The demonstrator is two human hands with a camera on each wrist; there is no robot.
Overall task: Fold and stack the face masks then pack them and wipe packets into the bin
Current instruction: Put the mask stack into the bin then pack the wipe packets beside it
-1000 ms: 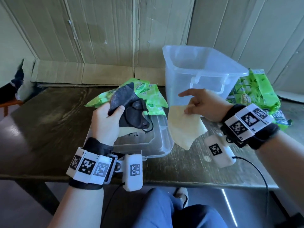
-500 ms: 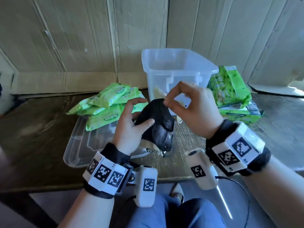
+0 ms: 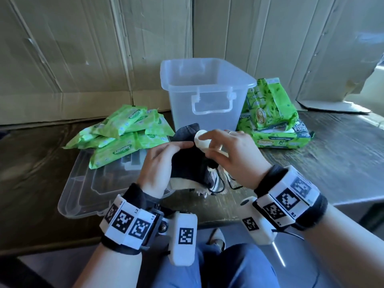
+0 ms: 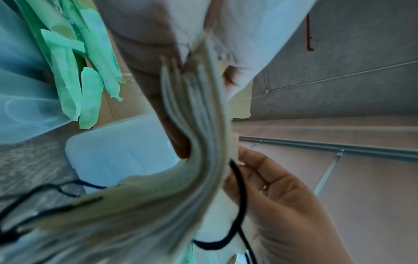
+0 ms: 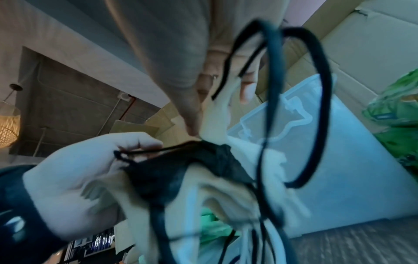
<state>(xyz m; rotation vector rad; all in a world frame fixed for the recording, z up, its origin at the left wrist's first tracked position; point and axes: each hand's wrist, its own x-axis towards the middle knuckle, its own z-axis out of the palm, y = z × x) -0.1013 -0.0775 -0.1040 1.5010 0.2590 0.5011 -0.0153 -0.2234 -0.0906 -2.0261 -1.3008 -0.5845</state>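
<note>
Near the table's front edge, before the clear plastic bin (image 3: 204, 94), the left hand (image 3: 160, 167) clutches a stack of black and cream face masks (image 3: 192, 163); the right hand (image 3: 232, 150) pinches a cream mask (image 3: 201, 140) onto it.

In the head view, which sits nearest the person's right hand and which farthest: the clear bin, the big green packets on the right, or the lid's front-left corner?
From the right hand:
1. Clear bin, just behind it.
2. Big green packets, right of the bin.
3. Lid's front-left corner, far left.
</note>
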